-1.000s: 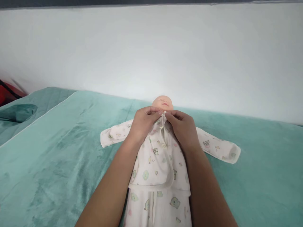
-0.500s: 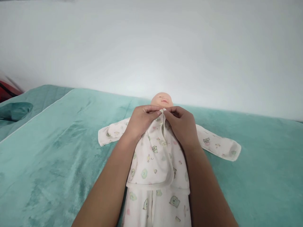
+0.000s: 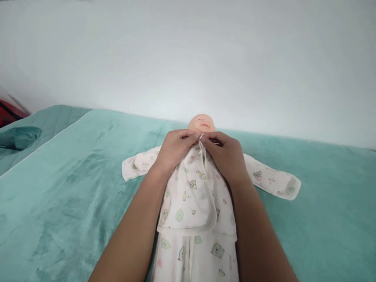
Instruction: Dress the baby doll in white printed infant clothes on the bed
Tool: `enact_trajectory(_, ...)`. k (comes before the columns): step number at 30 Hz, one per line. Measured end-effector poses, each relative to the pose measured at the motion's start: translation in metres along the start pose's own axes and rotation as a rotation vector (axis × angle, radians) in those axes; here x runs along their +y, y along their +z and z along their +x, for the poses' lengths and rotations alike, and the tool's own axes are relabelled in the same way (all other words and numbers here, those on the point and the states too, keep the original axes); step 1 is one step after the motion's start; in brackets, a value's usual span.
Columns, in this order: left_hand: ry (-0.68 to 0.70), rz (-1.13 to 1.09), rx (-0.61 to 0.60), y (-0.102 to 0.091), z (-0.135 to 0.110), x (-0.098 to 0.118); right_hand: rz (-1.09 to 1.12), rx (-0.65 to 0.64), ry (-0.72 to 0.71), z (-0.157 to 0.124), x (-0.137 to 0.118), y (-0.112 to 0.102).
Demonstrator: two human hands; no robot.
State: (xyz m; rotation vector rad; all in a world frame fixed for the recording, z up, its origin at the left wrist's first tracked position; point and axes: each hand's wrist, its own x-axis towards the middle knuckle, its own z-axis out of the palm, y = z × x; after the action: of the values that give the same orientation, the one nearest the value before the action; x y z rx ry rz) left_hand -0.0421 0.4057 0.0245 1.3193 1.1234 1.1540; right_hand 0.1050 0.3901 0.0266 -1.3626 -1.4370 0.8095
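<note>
Doll (image 3: 201, 122): lies on its back on the bed, head toward the wall, dressed in a printed white top.
Top (image 3: 190, 196): white with small animal prints; front flaps overlap down the chest, sleeves spread out to both sides.
Left hand (image 3: 174, 150): fingers pinched on the top's left front edge at the neckline, just under the doll's chin.
Right hand (image 3: 227, 156): fingers pinched on the opposite edge at the neckline; fingertips of both hands nearly meet.
Trousers (image 3: 196, 254): same print, below the top's hem, between the two forearms.
Bed (image 3: 73, 196): covered in a teal plush blanket.
Wall (image 3: 188, 58): plain white, behind the bed.
</note>
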Motion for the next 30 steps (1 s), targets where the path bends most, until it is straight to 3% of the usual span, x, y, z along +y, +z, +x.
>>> enact_trajectory(6, 0.029, 0.047, 0.003, 0.002, 0.0, 0.001, -0.011, -0.064, -0.131, 0.0015, 0.0039, 0.0013)
enact_trajectory(11, -0.015, -0.034, 0.015, 0.0047, 0.0015, -0.0016, -0.026, -0.043, 0.001, 0.0023, 0.005, -0.0005)
enact_trajectory(22, -0.059, -0.078, 0.051, 0.0057, 0.0004, -0.0013, -0.036, -0.098, 0.12, 0.0022, 0.0014, -0.0029)
enact_trajectory(30, -0.035, -0.25, 0.027, 0.0081, -0.001, 0.0025, 0.023, -0.096, 0.103, 0.0038, 0.0036, -0.005)
